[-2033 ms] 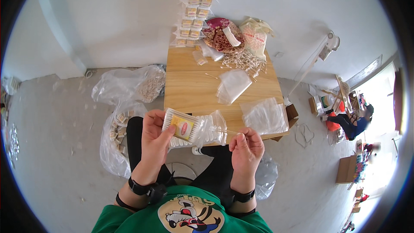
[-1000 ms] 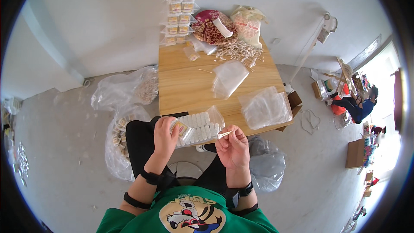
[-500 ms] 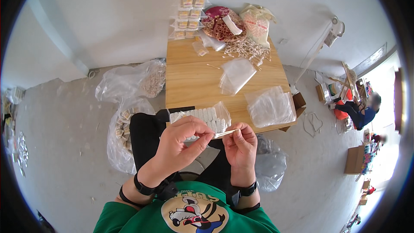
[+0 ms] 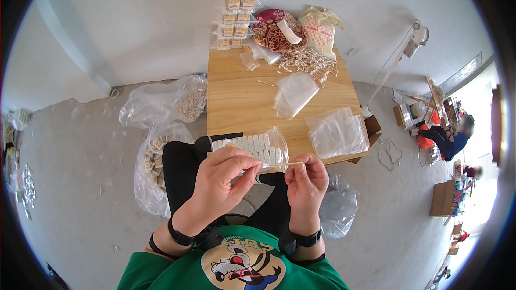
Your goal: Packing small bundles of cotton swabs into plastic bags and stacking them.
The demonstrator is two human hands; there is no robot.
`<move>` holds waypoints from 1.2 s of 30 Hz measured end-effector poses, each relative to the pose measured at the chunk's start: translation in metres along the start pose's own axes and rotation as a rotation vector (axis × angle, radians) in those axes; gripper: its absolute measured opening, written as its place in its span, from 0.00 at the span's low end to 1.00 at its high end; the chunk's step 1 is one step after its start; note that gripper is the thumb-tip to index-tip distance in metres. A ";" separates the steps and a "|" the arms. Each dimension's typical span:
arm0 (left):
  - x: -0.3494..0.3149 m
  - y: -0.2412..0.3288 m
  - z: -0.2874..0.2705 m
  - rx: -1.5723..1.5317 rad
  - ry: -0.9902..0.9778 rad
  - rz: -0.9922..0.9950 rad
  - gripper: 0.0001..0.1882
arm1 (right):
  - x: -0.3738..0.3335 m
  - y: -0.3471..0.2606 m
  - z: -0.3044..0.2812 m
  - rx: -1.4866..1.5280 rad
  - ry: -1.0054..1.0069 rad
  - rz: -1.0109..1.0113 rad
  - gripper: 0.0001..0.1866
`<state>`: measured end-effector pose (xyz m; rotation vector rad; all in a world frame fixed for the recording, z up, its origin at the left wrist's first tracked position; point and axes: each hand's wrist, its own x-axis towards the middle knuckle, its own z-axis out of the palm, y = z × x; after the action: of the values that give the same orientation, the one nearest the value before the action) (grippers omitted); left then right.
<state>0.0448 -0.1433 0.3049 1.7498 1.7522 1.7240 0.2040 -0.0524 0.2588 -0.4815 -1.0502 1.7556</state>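
Note:
A clear plastic bag (image 4: 278,142) packed with two rows of white cotton-swab packs (image 4: 252,143) lies at the table's near edge, close to my body. My left hand (image 4: 228,177) pinches a thin pale strip, seemingly the bag's near edge, between thumb and fingers. The other end of that strip is pinched in my right hand (image 4: 306,182), so it stretches straight across between both hands. My left fingers cover part of the bag's lower side.
Flat clear bags (image 4: 338,133) lie on the wooden table (image 4: 236,96), with more bags (image 4: 295,94) farther back. Loose cotton swabs (image 4: 309,63) are heaped by a cloth sack (image 4: 321,32). Filled bags (image 4: 236,11) stand stacked at the far left. Plastic sacks (image 4: 156,177) sit on the floor. Another person (image 4: 457,139) sits far right.
My right hand has moved slightly right and down, away from the left. The pale strip between them now lies more level. Both hands keep their pinch.

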 end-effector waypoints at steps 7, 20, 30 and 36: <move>-0.001 -0.006 0.006 0.178 0.104 0.135 0.11 | -0.004 0.000 0.007 -0.123 0.040 -0.094 0.06; -0.004 -0.008 0.010 0.118 0.168 0.112 0.12 | -0.004 0.011 0.011 0.128 0.050 0.017 0.07; -0.004 -0.004 0.005 0.105 0.181 0.095 0.12 | -0.001 0.011 0.012 0.240 0.070 0.123 0.06; -0.004 0.001 -0.008 0.017 0.147 -0.071 0.09 | 0.003 0.012 0.005 0.305 0.056 0.201 0.05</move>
<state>0.0405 -0.1511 0.3063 1.5833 1.8680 1.8554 0.1934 -0.0536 0.2521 -0.4524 -0.6963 2.0256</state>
